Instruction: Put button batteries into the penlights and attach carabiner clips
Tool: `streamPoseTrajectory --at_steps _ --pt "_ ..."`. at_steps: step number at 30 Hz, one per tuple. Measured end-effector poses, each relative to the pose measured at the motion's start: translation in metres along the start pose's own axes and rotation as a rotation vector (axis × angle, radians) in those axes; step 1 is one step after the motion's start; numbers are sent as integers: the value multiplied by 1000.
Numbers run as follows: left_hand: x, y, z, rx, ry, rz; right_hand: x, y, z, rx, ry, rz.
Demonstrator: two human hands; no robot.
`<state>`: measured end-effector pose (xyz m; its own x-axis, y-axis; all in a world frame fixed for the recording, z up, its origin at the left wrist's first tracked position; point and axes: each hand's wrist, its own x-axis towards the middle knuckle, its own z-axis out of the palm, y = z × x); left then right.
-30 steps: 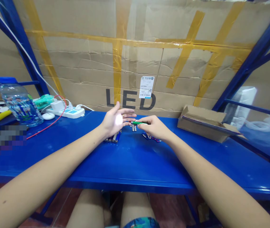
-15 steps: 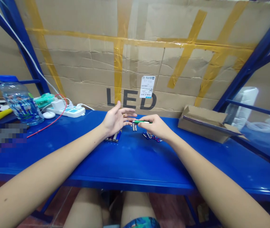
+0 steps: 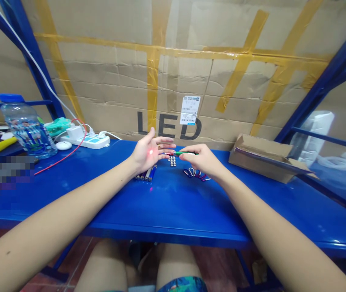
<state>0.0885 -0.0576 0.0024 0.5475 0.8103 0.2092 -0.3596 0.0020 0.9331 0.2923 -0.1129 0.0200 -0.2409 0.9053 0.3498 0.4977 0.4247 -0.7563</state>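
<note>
My right hand (image 3: 202, 159) grips a slim green laser pointer (image 3: 186, 153) whose tip points left. A red glow with a bright spot falls on the palm of my left hand (image 3: 149, 152), which is open with its fingers spread towards the pointer. Below my left hand, several metal-ended tubes (image 3: 145, 175), blue and silver, lie side by side. Between the hands, small silver button cells (image 3: 173, 161) sit in rows. Several coloured carabiner clips (image 3: 195, 174) lie just under my right hand.
An opened cardboard box (image 3: 259, 158) stands at the right of the blue table (image 3: 173, 211). To the left are a water bottle (image 3: 28, 129), a white power strip (image 3: 92, 140) and a red cable (image 3: 69, 156). A large carton (image 3: 114, 81) walls off the back.
A red light spot has appeared on my left palm, and a small pinkish spot shows on the table. Both hands have stayed nearly in place.
</note>
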Motion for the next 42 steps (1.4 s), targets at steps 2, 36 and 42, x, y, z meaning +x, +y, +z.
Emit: streamPoseTrajectory --at_steps 2,36,42 --pt "0 0 -1 11 -4 8 0 1 0 4 8 10" --pt "6 7 -16 282 224 189 18 23 -8 -87 34 96" --pt "13 7 -50 649 463 308 77 69 -15 -405 -25 188"
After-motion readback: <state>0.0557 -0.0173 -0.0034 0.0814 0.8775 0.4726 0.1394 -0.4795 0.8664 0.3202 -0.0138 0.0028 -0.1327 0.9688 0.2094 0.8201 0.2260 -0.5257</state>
